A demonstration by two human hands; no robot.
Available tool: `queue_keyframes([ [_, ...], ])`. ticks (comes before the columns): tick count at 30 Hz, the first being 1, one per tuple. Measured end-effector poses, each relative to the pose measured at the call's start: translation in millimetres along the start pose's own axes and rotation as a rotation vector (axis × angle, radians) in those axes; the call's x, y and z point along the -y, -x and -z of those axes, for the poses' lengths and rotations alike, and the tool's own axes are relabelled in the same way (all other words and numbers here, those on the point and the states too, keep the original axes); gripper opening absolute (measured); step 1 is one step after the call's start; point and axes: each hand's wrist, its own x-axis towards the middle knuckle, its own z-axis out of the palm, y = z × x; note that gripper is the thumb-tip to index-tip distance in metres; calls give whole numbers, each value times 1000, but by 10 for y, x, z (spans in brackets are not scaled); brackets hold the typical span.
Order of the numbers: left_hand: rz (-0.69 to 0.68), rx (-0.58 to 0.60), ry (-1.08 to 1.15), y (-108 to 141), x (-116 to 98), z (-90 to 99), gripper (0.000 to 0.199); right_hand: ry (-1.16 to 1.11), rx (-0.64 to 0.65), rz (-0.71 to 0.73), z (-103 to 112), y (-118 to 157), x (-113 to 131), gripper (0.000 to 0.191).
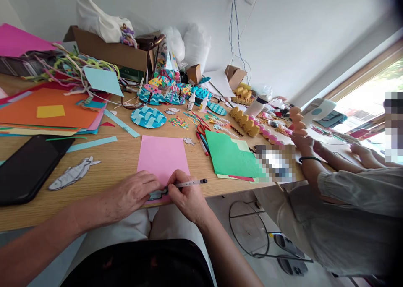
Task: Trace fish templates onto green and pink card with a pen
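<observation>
A pink paper sheet [163, 155] lies at the table's front edge. On its lower part sits a small grey-white cutout [155, 195], partly hidden by my fingers. My left hand [130, 192] presses on this cutout with its fingers lying flat. My right hand [187, 196] is closed around a clear pen with a black end [192, 183], its tip down beside the cutout. A larger grey fish cutout [74, 174] is on the wood to the left, and a small fish cutout [189, 141] is just right of the pink sheet.
A black phone [30, 169] lies far left, near stacked coloured papers [22, 110]. Green paper [231, 157], red scissors [202, 128] and glue bottles [191, 101] are to the right and behind. Another person's arms [310, 163] rest at the right.
</observation>
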Motion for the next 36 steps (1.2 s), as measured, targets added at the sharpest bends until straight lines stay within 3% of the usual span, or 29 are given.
queue_keyframes([
  [9,-40,-25,72,14,-9,36,28,0,1,18,-13,1,-8,8],
  [36,-25,-59,-28,-22,-95,77,24,136,-82,118,-90,35,-51,9],
])
